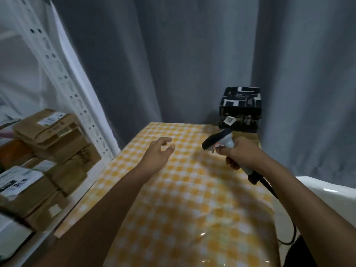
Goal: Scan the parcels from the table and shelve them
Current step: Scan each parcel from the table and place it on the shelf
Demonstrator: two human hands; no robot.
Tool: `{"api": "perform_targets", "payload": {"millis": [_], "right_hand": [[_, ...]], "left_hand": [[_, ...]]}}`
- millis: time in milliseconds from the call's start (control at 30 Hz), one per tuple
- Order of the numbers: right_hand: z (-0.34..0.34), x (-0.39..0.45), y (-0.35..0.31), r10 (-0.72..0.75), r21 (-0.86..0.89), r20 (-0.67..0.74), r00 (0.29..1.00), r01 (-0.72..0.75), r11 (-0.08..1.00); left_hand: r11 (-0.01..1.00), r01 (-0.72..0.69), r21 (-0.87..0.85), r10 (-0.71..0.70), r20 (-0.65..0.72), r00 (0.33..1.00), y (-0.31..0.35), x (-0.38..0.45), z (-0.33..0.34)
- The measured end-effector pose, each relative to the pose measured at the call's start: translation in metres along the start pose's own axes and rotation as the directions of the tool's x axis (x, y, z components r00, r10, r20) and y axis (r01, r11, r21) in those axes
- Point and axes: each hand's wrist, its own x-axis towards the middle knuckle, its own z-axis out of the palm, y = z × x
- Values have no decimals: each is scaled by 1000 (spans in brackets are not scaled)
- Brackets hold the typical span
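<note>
So, one black-and-white patterned parcel [240, 108] left at the far right corner of the desk [183, 189], sitting on a flat brown cardboard piece [245, 136], small white tag on its front. Just in front of it, right hand [240, 153] wrapped around the grip of a grey barcode scanner [219, 141], nose pointing left, black cable [269, 187] trailing back along the forearm. Left hand [158, 153] hovering over the yellow checked cloth, fingers spread and relaxed, holding nothing. Off to the left, white metal shelf rack [63, 74] stacked with brown cardboard parcels [50, 132], white labels on top. Grey curtain [173, 54] behind everything. White glossy thing at the right edge, can't tell what.
</note>
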Motion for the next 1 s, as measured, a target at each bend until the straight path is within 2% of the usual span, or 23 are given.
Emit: {"api": "perform_targets", "payload": {"millis": [100, 267, 367, 500, 600, 767, 900, 1000], "right_hand": [[-17, 5, 26, 17, 53, -97, 995, -12, 999], [-36, 9, 61, 96, 128, -226, 969, -68, 989], [-44, 12, 70, 150, 165, -208, 966, -116, 979], [-57, 15, 76, 191, 193, -181, 965, -156, 969], [-65, 13, 82, 213, 207, -200, 956, -172, 963], [-74, 10, 91, 248, 223, -204, 947, -202, 954], [-75, 9, 91, 237, 240, -206, 949, -185, 953], [-73, 7, 88, 220, 261, -201, 955, -165, 951]], "left_hand": [[985, 106, -137, -88, 130, 988, 22, 16, 29], [942, 240, -234, -177, 261, 949, 69, 55, 68], [901, 326, -286, -242, 292, 925, 99, 78, 88], [877, 354, -324, -231, 361, 904, 130, 103, 110], [848, 420, -322, -263, 433, 862, 142, 120, 120], [809, 487, -328, -316, 456, 832, 146, 128, 127], [688, 521, -505, -304, 451, 839, 144, 124, 127], [593, 489, -640, -285, 401, 871, 142, 115, 118]]}}
